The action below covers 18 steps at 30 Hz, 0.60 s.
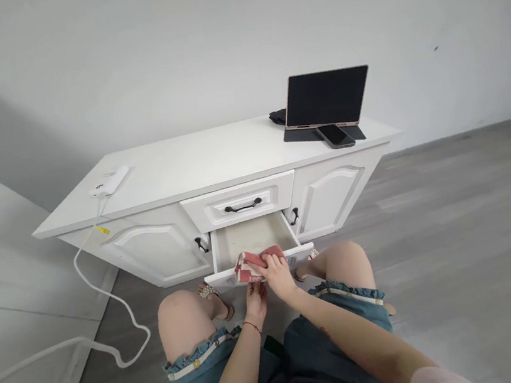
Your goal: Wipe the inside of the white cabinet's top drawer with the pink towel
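Observation:
My right hand (277, 276) is closed on a folded red-and-white cloth (246, 269), holding it against the top edge of the pulled-out lower drawer (304, 250). Below the cloth, my left hand (256, 304) is at the drawer's front panel with its fingers curled in. What those fingers grip is hidden; the drawer's handle does not show. Behind the cloth, the pale bottom of the drawer is visible. Directly above it, the upper drawer (279, 193) with a black handle (243, 206) is closed.
The drawers belong to a white cabinet (194, 162) with a door on each side. On its top are a tablet (325, 99) on a stand, a phone (336, 136), a dark item (277, 117) and a white power strip (110, 181). Its cord (108, 294) hangs at the left.

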Each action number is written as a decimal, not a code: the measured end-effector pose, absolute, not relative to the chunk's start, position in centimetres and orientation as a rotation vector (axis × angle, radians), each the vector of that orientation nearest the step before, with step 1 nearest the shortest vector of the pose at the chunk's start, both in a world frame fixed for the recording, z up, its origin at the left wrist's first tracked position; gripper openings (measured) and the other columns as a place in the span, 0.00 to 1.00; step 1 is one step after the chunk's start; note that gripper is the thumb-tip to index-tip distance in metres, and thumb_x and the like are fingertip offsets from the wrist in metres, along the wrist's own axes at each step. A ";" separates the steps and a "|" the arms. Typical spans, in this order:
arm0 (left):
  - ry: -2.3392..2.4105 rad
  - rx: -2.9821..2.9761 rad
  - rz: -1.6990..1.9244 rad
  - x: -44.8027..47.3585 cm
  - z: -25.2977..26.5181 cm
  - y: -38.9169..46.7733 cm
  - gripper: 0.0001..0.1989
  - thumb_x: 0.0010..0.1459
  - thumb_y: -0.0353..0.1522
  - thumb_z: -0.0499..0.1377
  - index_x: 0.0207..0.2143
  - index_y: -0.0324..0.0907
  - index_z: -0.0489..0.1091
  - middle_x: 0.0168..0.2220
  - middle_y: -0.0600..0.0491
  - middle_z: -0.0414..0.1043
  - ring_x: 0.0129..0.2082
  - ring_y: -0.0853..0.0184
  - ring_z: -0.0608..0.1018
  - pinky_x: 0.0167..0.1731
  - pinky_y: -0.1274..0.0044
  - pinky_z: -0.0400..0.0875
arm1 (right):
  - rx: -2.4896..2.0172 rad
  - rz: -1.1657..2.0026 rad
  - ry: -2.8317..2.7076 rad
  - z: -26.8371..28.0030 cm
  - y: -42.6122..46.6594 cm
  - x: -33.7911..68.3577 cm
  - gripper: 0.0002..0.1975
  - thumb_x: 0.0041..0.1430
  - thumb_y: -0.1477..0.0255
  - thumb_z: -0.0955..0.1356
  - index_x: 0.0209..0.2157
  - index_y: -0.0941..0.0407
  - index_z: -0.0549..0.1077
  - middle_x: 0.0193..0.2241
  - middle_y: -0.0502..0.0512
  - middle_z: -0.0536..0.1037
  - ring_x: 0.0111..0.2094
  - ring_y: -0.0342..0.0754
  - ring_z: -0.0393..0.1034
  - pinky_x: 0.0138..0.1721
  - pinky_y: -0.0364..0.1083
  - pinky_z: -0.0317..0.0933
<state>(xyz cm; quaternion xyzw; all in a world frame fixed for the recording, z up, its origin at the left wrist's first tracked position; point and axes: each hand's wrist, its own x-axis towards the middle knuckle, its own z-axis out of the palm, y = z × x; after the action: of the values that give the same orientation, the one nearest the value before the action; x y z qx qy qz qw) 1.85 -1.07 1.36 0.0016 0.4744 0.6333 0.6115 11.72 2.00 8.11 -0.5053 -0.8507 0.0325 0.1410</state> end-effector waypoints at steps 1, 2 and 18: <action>1.083 -0.014 1.458 1.8 1.3 -1.0 0.05 0.54 0.28 0.64 0.32 0.40 0.69 0.31 0.56 0.72 0.31 0.71 0.75 0.35 0.77 0.71 | -1.496 0.082 -2.426 7.7 2.0 13.0 0.28 0.65 0.72 0.61 0.63 0.36 0.58 0.51 0.61 0.67 0.47 0.57 0.59 0.46 0.55 0.54; 1.075 -0.028 1.455 1.7 1.2 -1.0 0.08 0.52 0.26 0.66 0.29 0.41 0.68 0.29 0.57 0.72 0.29 0.72 0.75 0.35 0.78 0.69 | -1.537 0.071 -2.389 7.3 2.0 14.2 0.28 0.64 0.73 0.61 0.63 0.36 0.59 0.50 0.61 0.67 0.47 0.57 0.59 0.46 0.55 0.54; 1.040 -0.071 1.414 1.6 1.3 -1.0 0.11 0.50 0.25 0.66 0.25 0.44 0.65 0.34 0.56 0.75 0.39 0.68 0.77 0.38 0.78 0.66 | -1.769 0.400 -1.143 2.7 2.1 16.4 0.29 0.54 0.67 0.62 0.56 0.61 0.53 0.52 0.74 0.60 0.56 0.63 0.59 0.52 0.59 0.58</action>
<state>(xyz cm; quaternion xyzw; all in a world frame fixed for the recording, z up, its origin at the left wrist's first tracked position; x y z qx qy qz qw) 1.55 -1.02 1.33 -0.0311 0.4555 0.6196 0.6385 16.39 2.06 2.74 -0.7246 -0.4683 0.1640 0.4784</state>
